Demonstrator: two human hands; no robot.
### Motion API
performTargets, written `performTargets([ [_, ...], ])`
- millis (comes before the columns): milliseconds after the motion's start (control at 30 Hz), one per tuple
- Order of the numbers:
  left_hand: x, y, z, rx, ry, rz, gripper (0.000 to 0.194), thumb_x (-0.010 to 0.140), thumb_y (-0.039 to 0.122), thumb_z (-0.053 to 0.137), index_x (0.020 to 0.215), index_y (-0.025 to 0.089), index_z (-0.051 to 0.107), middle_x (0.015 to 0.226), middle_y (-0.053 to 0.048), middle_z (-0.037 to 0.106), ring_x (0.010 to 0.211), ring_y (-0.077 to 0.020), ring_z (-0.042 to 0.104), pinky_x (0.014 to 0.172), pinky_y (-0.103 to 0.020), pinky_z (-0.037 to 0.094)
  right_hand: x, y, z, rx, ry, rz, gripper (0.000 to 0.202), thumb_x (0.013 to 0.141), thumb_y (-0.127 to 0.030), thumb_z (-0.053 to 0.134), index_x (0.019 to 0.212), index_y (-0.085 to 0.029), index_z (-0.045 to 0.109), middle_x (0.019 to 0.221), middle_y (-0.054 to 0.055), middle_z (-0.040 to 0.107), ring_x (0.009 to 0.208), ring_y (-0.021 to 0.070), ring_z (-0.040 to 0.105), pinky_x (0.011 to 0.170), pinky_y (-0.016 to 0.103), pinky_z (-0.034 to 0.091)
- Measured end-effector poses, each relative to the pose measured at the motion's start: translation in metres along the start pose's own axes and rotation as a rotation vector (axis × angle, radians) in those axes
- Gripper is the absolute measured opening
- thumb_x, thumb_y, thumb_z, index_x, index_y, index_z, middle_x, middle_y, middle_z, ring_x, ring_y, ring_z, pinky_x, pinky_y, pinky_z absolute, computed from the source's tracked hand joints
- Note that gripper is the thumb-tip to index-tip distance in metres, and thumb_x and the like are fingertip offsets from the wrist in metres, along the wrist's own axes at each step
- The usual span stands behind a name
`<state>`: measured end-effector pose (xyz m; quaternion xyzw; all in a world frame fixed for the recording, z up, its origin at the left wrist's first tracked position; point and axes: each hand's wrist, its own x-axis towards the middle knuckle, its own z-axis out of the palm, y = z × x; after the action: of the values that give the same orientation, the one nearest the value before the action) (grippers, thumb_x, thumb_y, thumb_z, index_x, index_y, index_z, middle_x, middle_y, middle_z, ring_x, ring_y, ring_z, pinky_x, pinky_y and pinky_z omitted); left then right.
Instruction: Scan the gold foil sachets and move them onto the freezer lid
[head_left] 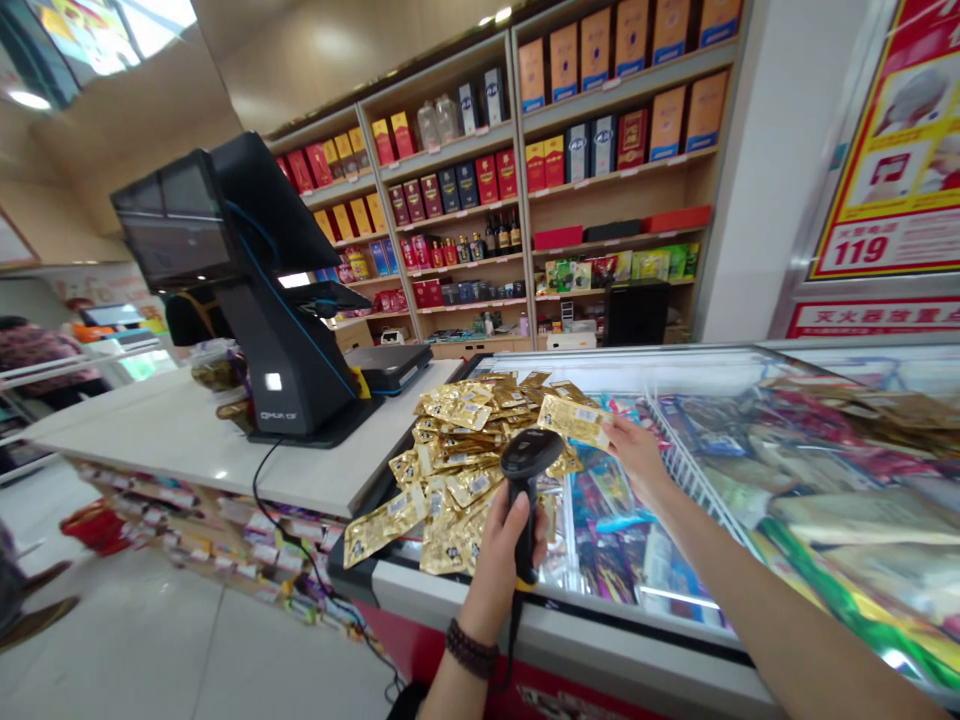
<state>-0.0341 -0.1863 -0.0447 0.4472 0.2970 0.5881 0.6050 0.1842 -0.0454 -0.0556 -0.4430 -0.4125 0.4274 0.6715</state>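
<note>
My left hand (501, 538) is wrapped round the handle of a black barcode scanner (531, 455), held upright with its head over the pile. In my right hand (634, 448) a gold foil packet (574, 420) is pinched at its right end, just beyond the scanner head. Its printed label faces up. Beneath and behind both hands a heap of similar gold packets (457, 450) lies on the glass top of a chest freezer (600, 625). A dark beaded bracelet (471, 650) circles my left wrist.
A checkout terminal (292, 330) stands on the white counter (187, 425) at left, its cable (281, 520) hanging down the side. Bagged goods fill the freezer. Behind, shelves (517, 190) hold boxes and bottles. A person (45, 360) is at far left.
</note>
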Motion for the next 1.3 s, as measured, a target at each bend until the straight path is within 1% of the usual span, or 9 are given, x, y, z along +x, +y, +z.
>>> performTargets([
  [167, -0.002, 0.003, 0.000, 0.004, -0.012, -0.021, 0.057, 0.080, 0.070, 0.078, 0.099, 0.021, 0.056, 0.065, 0.006, 0.055, 0.044, -0.0057, 0.041, 0.042, -0.021, 0.026, -0.005, -0.007, 0.004, 0.039, -0.033, 0.015, 0.037, 0.066, -0.049, 0.089, 0.089, -0.025, 0.074, 0.093, 0.005, 0.079, 0.101, 0.0362, 0.075, 0.086, 0.059, 0.065],
  [333, 0.003, -0.008, -0.007, -0.011, -0.006, 0.013, 0.057, 0.080, 0.071, 0.076, 0.098, 0.020, 0.057, 0.062, 0.008, 0.052, 0.039, -0.0044, 0.038, 0.039, -0.020, 0.023, -0.012, -0.014, 0.006, 0.050, -0.059, -0.002, 0.048, 0.058, -0.056, 0.093, 0.088, -0.024, 0.074, 0.092, 0.007, 0.079, 0.101, 0.0373, 0.076, 0.083, 0.055, 0.067],
  [500, 0.001, -0.007, -0.008, 0.009, -0.004, 0.006, 0.054, 0.085, 0.068, 0.074, 0.105, 0.019, 0.059, 0.064, 0.007, 0.054, 0.041, -0.0046, 0.041, 0.041, -0.019, 0.027, -0.014, -0.015, 0.007, 0.054, -0.060, -0.013, 0.056, 0.054, -0.060, 0.092, 0.091, -0.023, 0.074, 0.096, 0.009, 0.079, 0.103, 0.0389, 0.075, 0.082, 0.054, 0.068],
  [667, 0.003, -0.008, -0.008, -0.026, -0.027, 0.026, 0.057, 0.083, 0.069, 0.075, 0.105, 0.019, 0.058, 0.062, 0.008, 0.052, 0.039, -0.0043, 0.038, 0.040, -0.019, 0.025, -0.012, -0.012, 0.008, 0.061, -0.044, -0.011, 0.054, 0.056, -0.059, 0.091, 0.091, -0.023, 0.072, 0.095, 0.009, 0.079, 0.106, 0.0400, 0.075, 0.081, 0.054, 0.068],
  [933, 0.005, -0.012, -0.009, -0.042, -0.005, 0.026, 0.056, 0.081, 0.069, 0.077, 0.100, 0.020, 0.056, 0.061, 0.008, 0.053, 0.037, -0.0041, 0.037, 0.038, -0.018, 0.024, -0.011, -0.013, 0.006, 0.095, -0.041, 0.035, 0.053, 0.053, -0.054, 0.093, 0.092, -0.024, 0.072, 0.095, 0.007, 0.080, 0.104, 0.0409, 0.075, 0.084, 0.057, 0.067],
  [1033, 0.002, -0.008, -0.007, -0.032, 0.019, 0.025, 0.056, 0.080, 0.069, 0.078, 0.096, 0.021, 0.056, 0.062, 0.008, 0.053, 0.039, -0.0043, 0.039, 0.038, -0.018, 0.024, -0.012, -0.013, 0.006, 0.122, -0.027, 0.067, 0.045, 0.058, -0.047, 0.091, 0.092, -0.024, 0.073, 0.095, 0.006, 0.080, 0.105, 0.0392, 0.075, 0.085, 0.056, 0.067],
  [1167, 0.000, -0.001, -0.004, -0.038, 0.084, 0.020, 0.057, 0.080, 0.070, 0.078, 0.099, 0.020, 0.058, 0.064, 0.007, 0.053, 0.041, -0.0041, 0.040, 0.040, -0.017, 0.025, -0.011, -0.014, 0.001, 0.165, 0.016, 0.135, 0.018, 0.072, -0.030, 0.080, 0.087, -0.025, 0.073, 0.094, 0.004, 0.080, 0.101, 0.0337, 0.076, 0.085, 0.050, 0.068],
  [1233, -0.001, 0.002, -0.004, -0.055, 0.119, 0.004, 0.058, 0.078, 0.072, 0.079, 0.093, 0.020, 0.057, 0.063, 0.008, 0.052, 0.041, -0.0036, 0.039, 0.040, -0.017, 0.025, -0.009, -0.018, -0.007, 0.188, 0.047, 0.168, 0.007, 0.079, -0.022, 0.073, 0.085, -0.024, 0.073, 0.091, 0.004, 0.079, 0.096, 0.0302, 0.076, 0.085, 0.047, 0.067],
  [1300, -0.002, 0.003, -0.005, -0.074, 0.148, -0.021, 0.059, 0.075, 0.072, 0.081, 0.088, 0.020, 0.056, 0.063, 0.008, 0.051, 0.040, -0.0031, 0.039, 0.040, -0.017, 0.026, -0.004, -0.024, -0.021, 0.209, 0.086, 0.192, 0.009, 0.085, -0.016, 0.067, 0.085, -0.022, 0.073, 0.089, 0.004, 0.078, 0.091, 0.0262, 0.076, 0.085, 0.044, 0.067],
])
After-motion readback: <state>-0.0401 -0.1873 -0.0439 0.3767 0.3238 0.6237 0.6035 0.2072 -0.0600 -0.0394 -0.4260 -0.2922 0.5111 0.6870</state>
